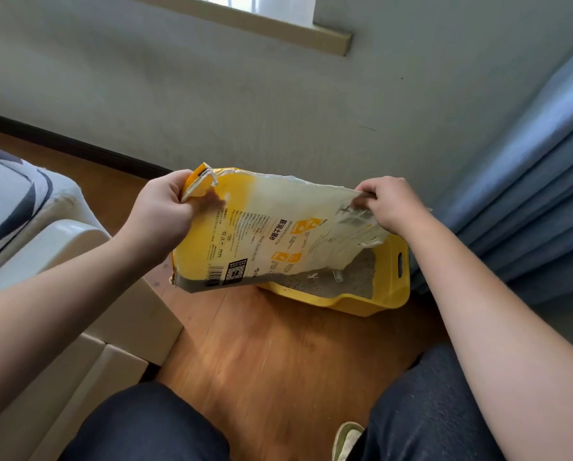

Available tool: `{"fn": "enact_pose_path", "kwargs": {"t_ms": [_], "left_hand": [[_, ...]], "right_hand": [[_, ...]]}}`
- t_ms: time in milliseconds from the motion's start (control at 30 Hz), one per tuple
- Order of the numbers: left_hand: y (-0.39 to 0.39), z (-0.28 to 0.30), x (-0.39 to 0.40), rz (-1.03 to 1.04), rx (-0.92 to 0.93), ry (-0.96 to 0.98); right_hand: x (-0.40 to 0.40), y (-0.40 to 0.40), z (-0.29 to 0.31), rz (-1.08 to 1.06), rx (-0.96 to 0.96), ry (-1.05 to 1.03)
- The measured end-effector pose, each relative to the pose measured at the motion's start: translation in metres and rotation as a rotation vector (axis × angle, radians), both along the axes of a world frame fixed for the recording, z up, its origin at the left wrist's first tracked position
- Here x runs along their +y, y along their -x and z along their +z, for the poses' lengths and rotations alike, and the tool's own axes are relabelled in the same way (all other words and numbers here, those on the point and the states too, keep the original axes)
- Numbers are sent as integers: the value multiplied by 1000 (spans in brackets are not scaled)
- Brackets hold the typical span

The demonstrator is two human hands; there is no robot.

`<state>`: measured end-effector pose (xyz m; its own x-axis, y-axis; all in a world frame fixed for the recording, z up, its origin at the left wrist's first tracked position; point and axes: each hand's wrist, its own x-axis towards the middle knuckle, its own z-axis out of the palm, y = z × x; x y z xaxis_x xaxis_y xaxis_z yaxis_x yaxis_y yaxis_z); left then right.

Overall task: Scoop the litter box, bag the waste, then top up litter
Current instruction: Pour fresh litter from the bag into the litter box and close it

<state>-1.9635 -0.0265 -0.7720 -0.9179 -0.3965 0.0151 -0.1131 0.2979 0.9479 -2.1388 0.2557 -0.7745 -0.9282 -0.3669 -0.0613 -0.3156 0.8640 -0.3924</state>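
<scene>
**Litter bag held flat over the box: nearly empty, floppy, grip at the corners**

Since the bag hangs slack between two hands, treat it as a soft load, not a rigid one.

Largest first. Litter bag (262,234), centre of frame: yellow and white printed film, held lengthwise and tilted, its lower edge over the near left part of the box. It looks flat and creased with little bulge, so my read is that most of the contents are gone and it is light. Film is thin and probably slick; it will fold or sag wherever it is unsupported. Cannot tell which end is open, and no litter is seen falling.

Litter box (388,281), centre right, on the wooden floor (278,354) against the wall by the blue curtain (528,194): yellow hard plastic, stiff walls, a cut-out handle slot in the right wall. Grey litter inside will make it heavy; lift by the rim or slot if it must move. A small pale object lies in the litter, too small to name.

Left hand (162,214), centre left: fingers curled round the bunched yellow corner of the bag, thumb on top.

Right hand (385,201), centre right: fingers curled over, pinching the bag's crumpled white top edge.

Best hold, judged from this: keep one gathered corner in each hand; gathered film gives more purchase than a flat pinch, which may slip.
</scene>
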Motion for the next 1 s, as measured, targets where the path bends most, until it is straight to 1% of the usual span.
{"fn": "enact_pose_path", "kwargs": {"t_ms": [367, 600, 800, 900, 1000], "left_hand": [[2, -13, -3, 28, -2, 71], [-4, -23, -13, 39, -8, 251], [-3, -22, -18, -114, -76, 523], [-2, -25, -18, -154, -94, 556], [0, -26, -18, -218, -120, 597]], "right_hand": [[-1, 3, -1, 12, 76, 87], [-7, 3, 0, 49, 142, 150], [-13, 3, -2, 73, 201, 160], [-18, 8, -6, 93, 236, 152], [-24, 12, -9, 101, 230, 142]]}}
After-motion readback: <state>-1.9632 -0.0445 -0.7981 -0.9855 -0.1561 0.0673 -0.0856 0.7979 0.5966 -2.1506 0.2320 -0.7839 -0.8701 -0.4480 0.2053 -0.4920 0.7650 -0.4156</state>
